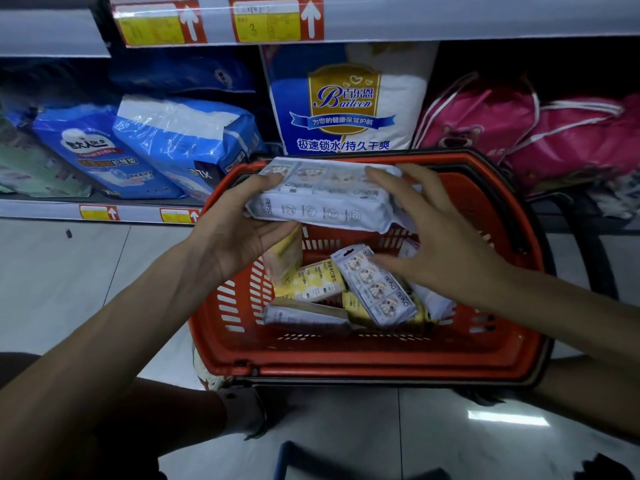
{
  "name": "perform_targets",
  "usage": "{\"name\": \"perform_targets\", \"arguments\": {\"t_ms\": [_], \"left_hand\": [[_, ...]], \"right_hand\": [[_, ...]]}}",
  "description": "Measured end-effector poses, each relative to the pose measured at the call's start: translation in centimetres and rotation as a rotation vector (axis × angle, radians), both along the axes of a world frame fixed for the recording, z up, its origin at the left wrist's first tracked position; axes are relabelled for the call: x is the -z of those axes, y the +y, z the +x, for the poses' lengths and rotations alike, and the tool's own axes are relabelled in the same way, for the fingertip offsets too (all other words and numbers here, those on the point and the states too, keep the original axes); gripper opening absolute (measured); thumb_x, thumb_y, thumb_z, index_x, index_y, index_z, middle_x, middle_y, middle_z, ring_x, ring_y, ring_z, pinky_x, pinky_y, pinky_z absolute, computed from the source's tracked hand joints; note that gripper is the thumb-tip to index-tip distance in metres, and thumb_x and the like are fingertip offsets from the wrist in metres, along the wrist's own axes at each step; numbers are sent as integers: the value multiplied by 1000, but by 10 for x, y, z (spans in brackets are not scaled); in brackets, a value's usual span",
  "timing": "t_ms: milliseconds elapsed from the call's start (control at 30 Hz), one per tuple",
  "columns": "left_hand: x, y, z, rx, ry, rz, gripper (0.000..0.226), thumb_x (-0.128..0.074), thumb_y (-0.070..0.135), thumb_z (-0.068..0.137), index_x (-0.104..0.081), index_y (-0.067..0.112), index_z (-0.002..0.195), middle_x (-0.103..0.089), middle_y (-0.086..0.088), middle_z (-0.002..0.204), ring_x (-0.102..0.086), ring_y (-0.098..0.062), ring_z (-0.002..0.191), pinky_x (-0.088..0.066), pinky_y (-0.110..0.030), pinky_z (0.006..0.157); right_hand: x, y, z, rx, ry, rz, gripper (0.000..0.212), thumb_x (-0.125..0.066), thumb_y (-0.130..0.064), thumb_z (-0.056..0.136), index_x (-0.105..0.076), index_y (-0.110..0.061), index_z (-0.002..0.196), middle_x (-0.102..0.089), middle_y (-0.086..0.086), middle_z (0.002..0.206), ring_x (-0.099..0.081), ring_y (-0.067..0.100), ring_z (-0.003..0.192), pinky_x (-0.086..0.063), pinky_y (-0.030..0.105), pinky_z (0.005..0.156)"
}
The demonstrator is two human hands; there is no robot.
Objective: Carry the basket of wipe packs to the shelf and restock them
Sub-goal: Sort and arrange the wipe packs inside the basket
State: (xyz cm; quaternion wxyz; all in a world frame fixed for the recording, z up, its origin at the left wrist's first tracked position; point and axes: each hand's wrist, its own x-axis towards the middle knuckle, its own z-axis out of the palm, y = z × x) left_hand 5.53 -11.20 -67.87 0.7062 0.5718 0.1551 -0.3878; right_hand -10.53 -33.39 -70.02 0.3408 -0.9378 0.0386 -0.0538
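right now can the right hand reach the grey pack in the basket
Probably yes: the grey pack lies uncovered right below the right hand, which must first release the white pack.

A long white pack [322, 199], held by the left hand [242, 230] and the right hand [433, 244], lies across the far half of the red basket [346, 370]. The only way in is over the near rim, down to the small packs [375, 285] heaped inside. Behind the basket the low shelf is stuffed with blue packs [180, 147], a tall white bag [346, 109] and pink bags [519, 133], but the floor [86, 271] on the left is bare.
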Motion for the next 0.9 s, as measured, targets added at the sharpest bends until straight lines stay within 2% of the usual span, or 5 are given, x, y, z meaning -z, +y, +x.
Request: {"name": "perform_targets", "arguments": {"t_ms": [133, 300, 533, 700, 900], "left_hand": [[-2, -3, -4, 80, 17, 11, 48, -77, 26, 88, -65, 12, 133, -77, -14, 120, -77, -29, 106, -65, -30, 69], [-2, -5, -4, 117, -21, 64, 42, -73, 40, 93, -66, 15, 125, -74, -16, 127, -77, -27, 102, -63, -31, 68], [-8, -3, 4, 101, 46, 31, 83, -45, 75, 95, -68, 0, 121, -77, -11, 98, -76, -19, 82, -62, -27, 67], [-13, -6, -2, 125, -42, 72, 66, -58, 66, 93, -70, 6, 121, -78, -4, 98, -75, -16, 88, -60, -28, 69], [-26, -8, -10, 166, -174, 28, 29, -73, 40, 93, -69, 15, 108, -74, -2, 97, -72, -14, 85, -60, -27, 75]], "right_hand": [[4, -7, 4, 73, -167, -154, 71, -76, -10, 86, -49, -23, 151, -42, 8, 153, -49, 28, 134, -52, 46, 101], [-2, -16, 5, 70, -188, -101, 57, -79, -18, 84, -62, -15, 139, -53, 1, 150, -30, 13, 147, -26, 34, 124], [-22, -5, -1, 228, -77, 718, 39, -79, -7, 86, -72, -16, 124, -78, -13, 106, -73, 2, 99, -58, 17, 83], [-24, -15, 2, 357, 53, 1024, 32, -74, -17, 92, -73, -20, 124, -77, -2, 118, -74, 18, 109, -57, 37, 93], [-33, -12, 5, 394, 101, 1212, 34, -72, -20, 92, -71, -16, 126, -77, 4, 117, -74, 24, 108, -63, 41, 88]]}}
